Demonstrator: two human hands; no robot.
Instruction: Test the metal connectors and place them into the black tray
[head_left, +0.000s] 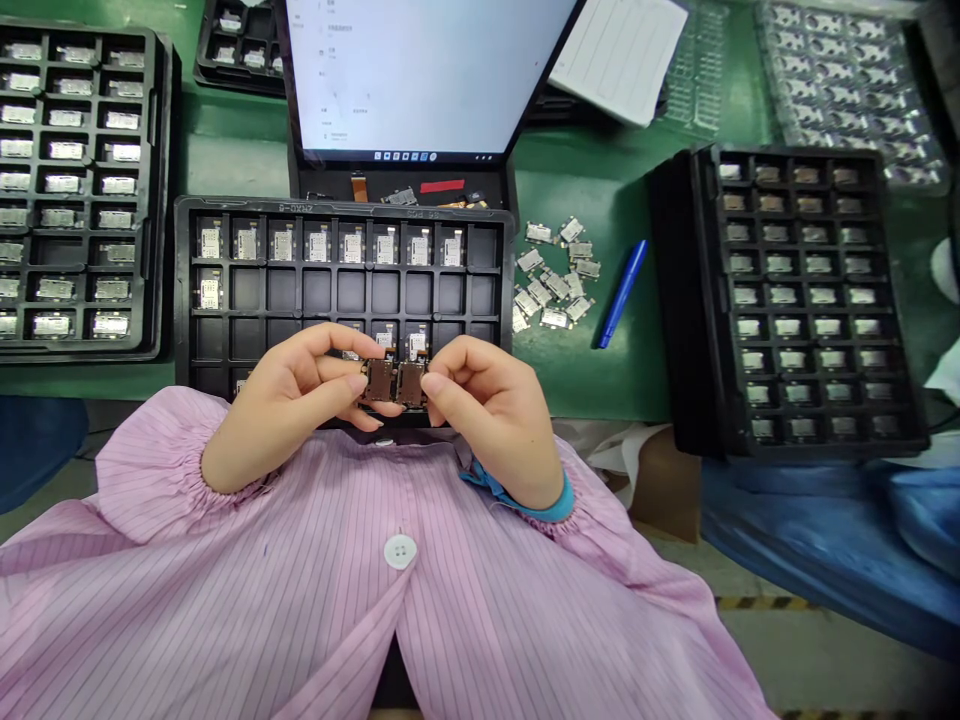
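My left hand (319, 375) pinches a small dark circuit module (380, 380) between thumb and fingers. A second dark circuit module (410, 383) is pinched in my right hand (480, 390), side by side with the first. Both show their brown faces upward, above the near edge of a black compartment tray (345, 212). Silvery modules fill most of that tray's far row, such as one module (352, 245); one more (209, 290) lies in the second row at the left. My hands hide part of the nearer rows. A blue band circles my right wrist.
Loose silvery modules (555, 285) lie in a pile right of the tray, beside a blue pen (623, 294). Filled black trays stand at left (159, 200) and right (712, 300). Behind are a laptop screen (427, 80), white paper (619, 55) and a clear plastic tray (851, 90).
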